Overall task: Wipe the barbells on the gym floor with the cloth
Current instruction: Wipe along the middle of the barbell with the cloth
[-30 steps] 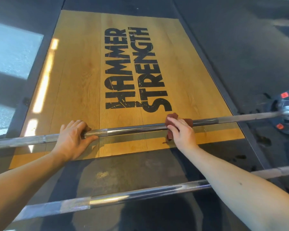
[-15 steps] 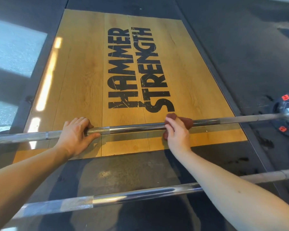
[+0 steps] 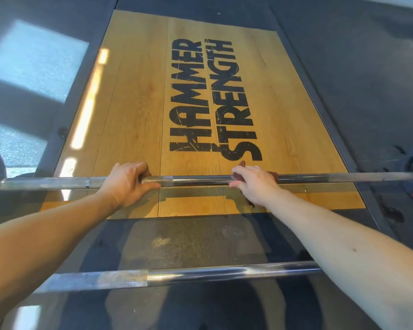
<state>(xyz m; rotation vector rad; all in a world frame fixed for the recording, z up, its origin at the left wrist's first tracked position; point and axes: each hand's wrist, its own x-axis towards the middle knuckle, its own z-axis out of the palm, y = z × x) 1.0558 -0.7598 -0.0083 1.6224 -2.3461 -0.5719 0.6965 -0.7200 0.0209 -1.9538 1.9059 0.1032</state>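
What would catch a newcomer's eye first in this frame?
The black HAMMER STRENGTH logo runs up the middle of the wooden platform. Next come the hands on the far bar across the platform's near end: the left hand grips the knurled part, and the right hand holds a reddish cloth round the smooth steel. A near bar lies on the dark floor, closer to the camera.

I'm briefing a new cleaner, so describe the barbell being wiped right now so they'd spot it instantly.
Find the wooden platform printed HAMMER STRENGTH. The far barbell crosses its near end, just below the lettering. Unlike the near barbell on the dark floor, it has the left hand gripping it and the right hand holding a reddish-brown cloth on it.
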